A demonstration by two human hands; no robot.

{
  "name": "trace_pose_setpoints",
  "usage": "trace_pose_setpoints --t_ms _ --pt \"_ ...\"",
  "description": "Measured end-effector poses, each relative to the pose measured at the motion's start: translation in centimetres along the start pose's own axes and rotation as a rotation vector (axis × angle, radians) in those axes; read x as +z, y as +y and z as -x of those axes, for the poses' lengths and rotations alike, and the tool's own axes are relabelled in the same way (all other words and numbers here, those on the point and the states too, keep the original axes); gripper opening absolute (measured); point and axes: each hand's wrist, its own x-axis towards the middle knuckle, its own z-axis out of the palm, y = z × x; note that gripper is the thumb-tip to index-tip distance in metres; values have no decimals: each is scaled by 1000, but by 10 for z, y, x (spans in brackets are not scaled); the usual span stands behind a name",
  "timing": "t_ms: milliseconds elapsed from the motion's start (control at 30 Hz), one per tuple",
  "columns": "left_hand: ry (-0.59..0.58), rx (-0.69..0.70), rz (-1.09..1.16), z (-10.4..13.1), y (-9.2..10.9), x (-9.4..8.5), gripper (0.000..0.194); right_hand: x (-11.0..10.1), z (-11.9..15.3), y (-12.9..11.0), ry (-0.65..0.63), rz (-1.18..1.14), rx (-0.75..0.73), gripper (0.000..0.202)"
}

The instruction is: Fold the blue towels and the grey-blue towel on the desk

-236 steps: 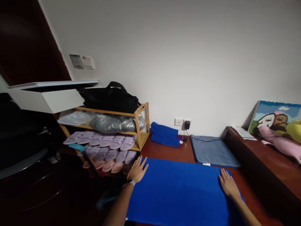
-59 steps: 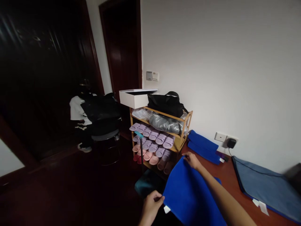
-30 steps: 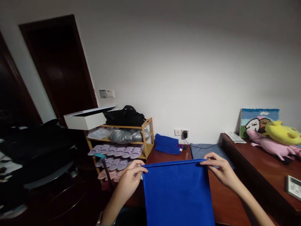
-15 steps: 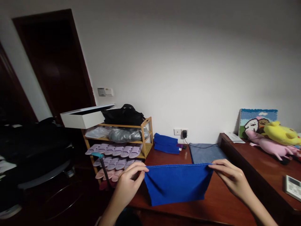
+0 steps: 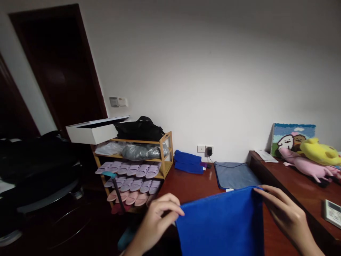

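A blue cloth (image 5: 221,224) hangs between my two hands above the brown table (image 5: 183,183), its lower part cut off by the bottom of the view. My left hand (image 5: 162,215) pinches its upper left corner. The upper right corner, held a little higher, is between the fingers of my right hand (image 5: 285,208). Behind the cloth, a grey-blue cloth (image 5: 236,175) lies flat on the table. Folded blue cloths (image 5: 188,162) rest by the wall.
On the left stands a wooden rack (image 5: 165,169) with slippers, bags and a white box (image 5: 93,133). The raised surface (image 5: 295,174) at right holds plush toys (image 5: 317,151), a picture and a calculator-like device (image 5: 333,212). A black plug (image 5: 209,152) is in the wall.
Both hands have moved down and to the right with the blue cloth. It now hangs lower, its top edge slants up to the right, and more of the grey-blue cloth shows.
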Motion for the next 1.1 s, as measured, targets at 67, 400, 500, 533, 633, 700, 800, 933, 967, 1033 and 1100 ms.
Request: trace_pose_setpoints --t_ms 67,400,500,533,633,700,800,933,967,1033,1100 --pt "-154 -59 14 8 6 22 21 -2 11 12 27 74 32 34" --pt "-254 -59 94 7 -9 96 23 98 -58 38 74 -8 205 29" --pt "-75 -115 150 -3 -69 95 22 184 -99 14 -127 -150 257 35" --pt "-11 -137 150 -6 -98 93 22 213 -108 1 -210 -207 277 37" --pt "128 -317 88 -9 -192 82 28 286 -102 -45 -406 -305 277 36" --pt "192 -484 8 -3 -248 71 32 314 -69 -70 -481 -320 285 36" --pt "220 -576 -37 16 -300 55 38 326 16 -83 -562 -282 350 41" --pt "216 -604 -32 34 -325 42 43 312 138 -54 -685 26 469 52" --pt "213 -605 -32 37 -328 40 44 307 161 -45 -716 79 495 57" --pt "205 -603 -40 39 -333 40 45 298 195 -31 -750 141 513 65" --pt "197 -598 -54 41 -336 41 45 291 216 -26 -748 163 492 69"
